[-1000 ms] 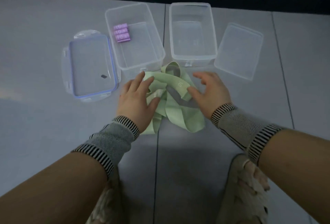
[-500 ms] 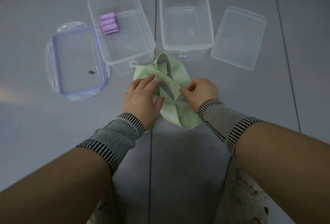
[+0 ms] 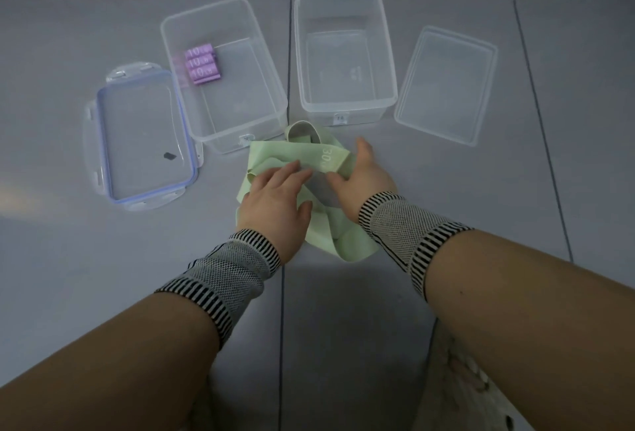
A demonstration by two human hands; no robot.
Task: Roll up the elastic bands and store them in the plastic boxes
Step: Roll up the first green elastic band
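Grey floor panels with thin seams fill the frame, closed off at the top by a black strip. Just below centre a tangle of green elastic band [image 3: 319,162] lies heaped on the floor, probably gathered there to be straightened before rolling. The left hand [image 3: 275,200] rests flat on the heap, fingers straight, seemingly pinning it; the right hand [image 3: 360,178] lies against its right side with fingers extended, apparently not clasping it, though its fingertips are partly hidden. White print on one fold reads "30". Two clear plastic boxes stand open above, within reach: the left box [image 3: 223,77] holds rolled purple bands [image 3: 201,64] marked "10" in its upper left corner, while the right box [image 3: 343,52] holds nothing visible. Their lids lie beside them, a blue-sealed lid [image 3: 141,138] at left, a plain lid [image 3: 446,83] at right.
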